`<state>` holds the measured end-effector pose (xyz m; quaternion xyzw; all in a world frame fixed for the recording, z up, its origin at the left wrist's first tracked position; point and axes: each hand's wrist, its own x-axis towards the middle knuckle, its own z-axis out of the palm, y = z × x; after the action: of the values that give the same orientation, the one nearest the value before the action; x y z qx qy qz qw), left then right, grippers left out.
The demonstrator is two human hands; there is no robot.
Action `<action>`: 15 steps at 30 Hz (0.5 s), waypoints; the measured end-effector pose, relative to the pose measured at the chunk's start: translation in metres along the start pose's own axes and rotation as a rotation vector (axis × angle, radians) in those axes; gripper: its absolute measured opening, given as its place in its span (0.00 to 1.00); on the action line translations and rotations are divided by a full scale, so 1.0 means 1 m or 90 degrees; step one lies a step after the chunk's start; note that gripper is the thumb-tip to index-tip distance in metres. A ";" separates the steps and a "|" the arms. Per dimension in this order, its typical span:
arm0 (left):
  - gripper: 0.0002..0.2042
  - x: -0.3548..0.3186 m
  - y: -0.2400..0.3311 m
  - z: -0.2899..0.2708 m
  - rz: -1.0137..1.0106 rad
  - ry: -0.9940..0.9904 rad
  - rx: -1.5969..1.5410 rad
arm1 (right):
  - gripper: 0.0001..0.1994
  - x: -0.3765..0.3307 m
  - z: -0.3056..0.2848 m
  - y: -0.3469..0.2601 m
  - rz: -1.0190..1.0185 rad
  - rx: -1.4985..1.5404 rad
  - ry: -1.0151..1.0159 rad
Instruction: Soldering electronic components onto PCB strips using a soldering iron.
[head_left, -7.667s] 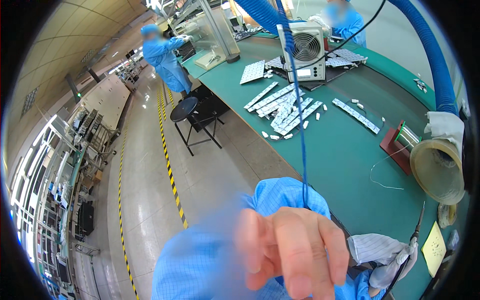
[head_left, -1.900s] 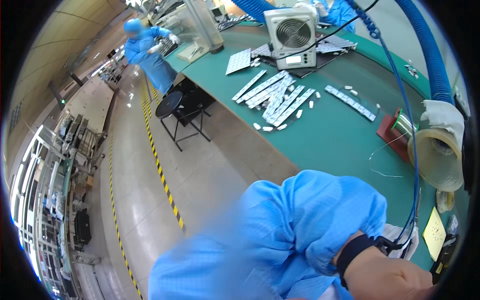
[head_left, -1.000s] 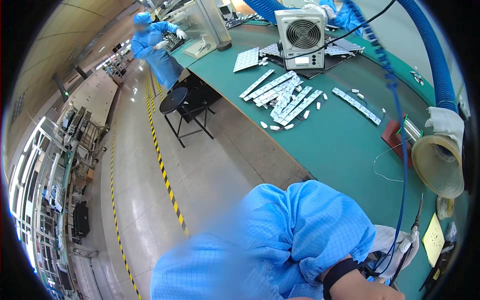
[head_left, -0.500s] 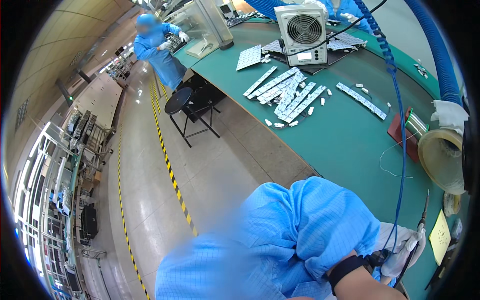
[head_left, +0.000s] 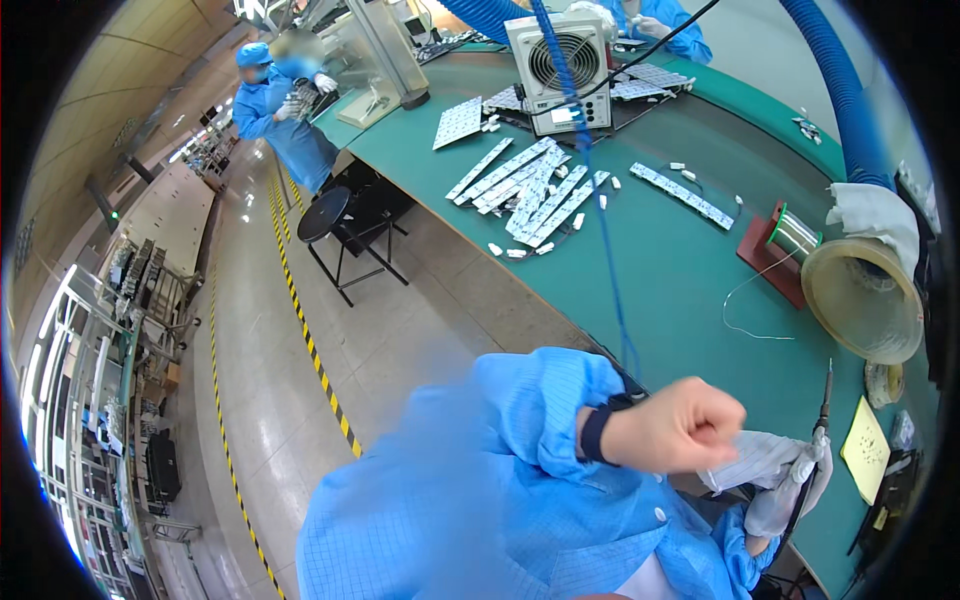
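My left hand [head_left: 682, 426] is bare and curled into a fist, with nothing showing in it. A dark band [head_left: 594, 433] circles that wrist, and a blue cord [head_left: 606, 240] hangs down close to it. White gloved, my right hand [head_left: 800, 485] grips a soldering iron [head_left: 824, 405] by its handle, tip upward. Between the two hands stretches a limp white cloth [head_left: 750, 460], perhaps a glove; the fist overlaps its near end. A solder wire spool [head_left: 795, 234] on a red stand [head_left: 765, 262] lies farther along the green bench [head_left: 680, 310].
White circuit board strips [head_left: 540, 195] and small white connectors lie beyond, before a fan unit [head_left: 560, 70]. A fume funnel [head_left: 862, 305] on a blue hose [head_left: 835, 90] and a yellow pad [head_left: 866, 450] stand at right. Other people [head_left: 285, 110] work nearby; a black stool [head_left: 325, 215] stands left.
My left hand has risen from the lower edge into view as a fist. The blue cord has swung left, and the whole view has shifted slightly. The right hand still grips the iron.
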<state>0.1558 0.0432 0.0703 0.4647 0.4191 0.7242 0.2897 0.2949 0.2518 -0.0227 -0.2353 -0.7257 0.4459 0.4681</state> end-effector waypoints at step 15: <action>0.20 -0.015 -0.048 -0.026 -0.055 -0.003 0.593 | 0.17 0.018 0.015 -0.014 -0.014 0.223 -0.066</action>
<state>0.1393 0.0447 0.0163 0.5291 0.7177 0.4454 0.0809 0.2742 0.2523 -0.0042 -0.1191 -0.6628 0.5720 0.4683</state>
